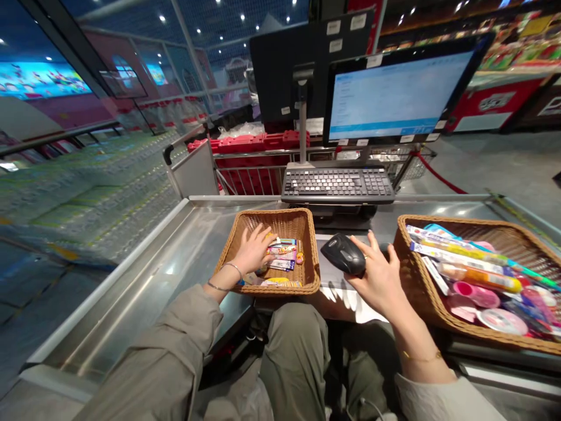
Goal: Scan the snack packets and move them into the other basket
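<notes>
We find left hand [252, 251] open, resting on small packets [283, 254] in wicker basket [274, 217]; right hand [379, 278] gripping black barcode scanner [344, 254]. Risk: loose grip drops scanner onto steel counter [144, 292].

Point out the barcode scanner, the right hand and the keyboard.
Barcode scanner [343, 254]: head view, on its black casing.
Right hand [380, 280]: head view, on the back.
Keyboard [337, 183]: head view, on its keys.
</notes>
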`<state>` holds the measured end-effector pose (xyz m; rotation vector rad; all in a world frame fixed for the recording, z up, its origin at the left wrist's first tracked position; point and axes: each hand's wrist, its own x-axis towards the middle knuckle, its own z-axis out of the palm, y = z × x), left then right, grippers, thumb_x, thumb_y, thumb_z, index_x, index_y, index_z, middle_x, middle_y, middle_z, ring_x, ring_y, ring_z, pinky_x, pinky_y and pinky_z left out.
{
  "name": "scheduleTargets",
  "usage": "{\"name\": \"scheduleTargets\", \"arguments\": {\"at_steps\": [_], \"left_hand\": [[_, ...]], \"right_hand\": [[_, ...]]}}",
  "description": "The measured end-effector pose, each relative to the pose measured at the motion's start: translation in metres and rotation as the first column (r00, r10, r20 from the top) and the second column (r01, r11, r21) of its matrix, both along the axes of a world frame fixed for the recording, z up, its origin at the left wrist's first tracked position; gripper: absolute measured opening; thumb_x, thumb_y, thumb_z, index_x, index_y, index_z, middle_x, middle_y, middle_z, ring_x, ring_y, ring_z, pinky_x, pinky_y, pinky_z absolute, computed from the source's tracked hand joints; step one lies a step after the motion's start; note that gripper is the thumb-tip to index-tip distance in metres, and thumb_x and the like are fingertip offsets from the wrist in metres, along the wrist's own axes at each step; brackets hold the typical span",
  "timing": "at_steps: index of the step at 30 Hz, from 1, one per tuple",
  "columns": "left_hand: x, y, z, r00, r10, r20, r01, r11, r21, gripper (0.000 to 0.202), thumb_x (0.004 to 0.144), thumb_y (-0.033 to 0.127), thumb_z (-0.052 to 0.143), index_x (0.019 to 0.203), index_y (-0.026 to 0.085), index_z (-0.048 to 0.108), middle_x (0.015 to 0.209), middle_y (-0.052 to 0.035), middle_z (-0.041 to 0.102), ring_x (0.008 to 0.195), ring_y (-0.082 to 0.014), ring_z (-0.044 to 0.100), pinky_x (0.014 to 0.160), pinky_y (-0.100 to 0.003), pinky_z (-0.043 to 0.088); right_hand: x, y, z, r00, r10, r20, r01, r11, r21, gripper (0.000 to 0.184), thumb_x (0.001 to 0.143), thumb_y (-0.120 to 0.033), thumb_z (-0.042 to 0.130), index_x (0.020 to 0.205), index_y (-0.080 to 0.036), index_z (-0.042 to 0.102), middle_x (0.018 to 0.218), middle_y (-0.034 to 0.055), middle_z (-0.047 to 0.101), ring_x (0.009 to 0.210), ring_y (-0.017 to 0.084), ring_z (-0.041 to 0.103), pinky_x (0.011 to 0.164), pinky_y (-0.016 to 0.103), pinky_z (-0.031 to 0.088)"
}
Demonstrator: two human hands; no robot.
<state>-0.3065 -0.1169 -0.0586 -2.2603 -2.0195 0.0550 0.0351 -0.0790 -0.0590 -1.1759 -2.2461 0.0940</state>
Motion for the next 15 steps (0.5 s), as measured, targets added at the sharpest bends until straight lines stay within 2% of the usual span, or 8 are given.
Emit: {"name": "scheduleTargets", "arguments": {"at_steps": [6,11,15], "left_hand": [[-0.022,-0.009,-0.005,1.0,-0.009,-0.009,0.007,0.983,-0.183,0.071,0.084,0.045,0.073,0.148,0.034,0.045,0.16,-0.0104,0.038,0.152,-0.0388,0.02,0.116,-0.072,0.012],[-0.035,-0.012,-0.016,0.996,-0.085,0.001,0.081,0.943,-0.324,0.074,0.076,0.045,0.08,0.143,0.039,0.05,0.161,-0.0091,0.037,0.152,-0.0411,0.017,0.113,-0.076,0.011],[-0.039,-0.013,-0.021,0.991,-0.132,0.018,0.128,0.907,-0.401,0.068,0.072,0.043,0.084,0.135,0.042,0.058,0.16,-0.008,0.039,0.152,-0.042,0.017,0.113,-0.077,0.006]], "right_hand": [[-0.013,-0.002,0.0,0.993,0.102,0.058,-0.102,0.995,-0.015,0.032,0.078,-0.023,0.056,0.107,-0.021,0.069,0.143,0.0095,0.059,0.149,0.04,0.029,0.113,0.072,0.022],[-0.021,-0.003,0.001,0.987,0.148,0.055,-0.148,0.989,-0.006,0.03,0.08,-0.025,0.057,0.107,-0.021,0.069,0.144,0.01,0.059,0.15,0.04,0.028,0.114,0.073,0.022],[-0.027,-0.004,0.001,0.986,0.162,0.05,-0.162,0.987,-0.005,0.033,0.081,-0.025,0.057,0.11,-0.023,0.069,0.144,0.0101,0.058,0.15,0.038,0.027,0.114,0.073,0.02]]}}
